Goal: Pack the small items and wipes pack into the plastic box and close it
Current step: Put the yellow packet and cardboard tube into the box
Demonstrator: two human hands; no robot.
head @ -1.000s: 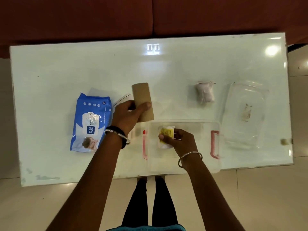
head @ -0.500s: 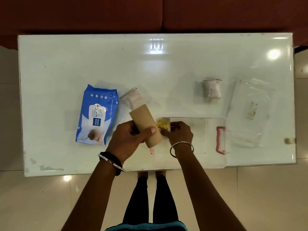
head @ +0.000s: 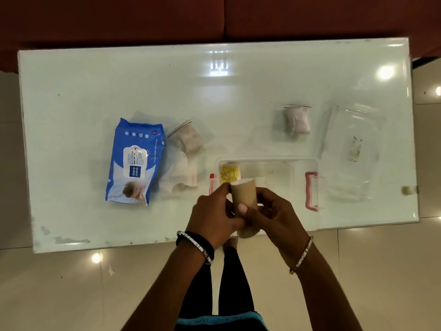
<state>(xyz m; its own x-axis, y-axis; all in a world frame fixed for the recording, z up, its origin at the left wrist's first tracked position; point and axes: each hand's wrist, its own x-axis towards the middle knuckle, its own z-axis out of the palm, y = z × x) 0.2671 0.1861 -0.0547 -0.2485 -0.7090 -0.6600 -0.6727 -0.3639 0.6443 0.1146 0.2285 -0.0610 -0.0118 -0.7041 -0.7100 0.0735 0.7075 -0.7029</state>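
Both hands hold a brown cardboard roll [head: 244, 195] over the near edge of the clear plastic box [head: 286, 164] with pink handles. My left hand [head: 212, 216] grips its left side and my right hand [head: 272, 213] wraps the right side. A small yellow packet [head: 228, 174] lies inside the box at its left end. The blue wipes pack [head: 136, 161] rests on the table to the left. Beside it lies a small clear zip bag [head: 187, 139] above a flat clear bag [head: 181, 177]. Another small bag with pale contents [head: 297, 120] lies behind the box.
The clear box lid [head: 353, 149] lies flat at the right of the white glossy table [head: 119, 75]. The table's near edge runs just under my wrists. A dark red sofa [head: 214, 17] stands behind the table. Tiled floor surrounds it.
My left hand carried the cardboard roll from the table's middle to over the box. My right hand let go of the yellow packet, left in the box, and took hold of the roll.
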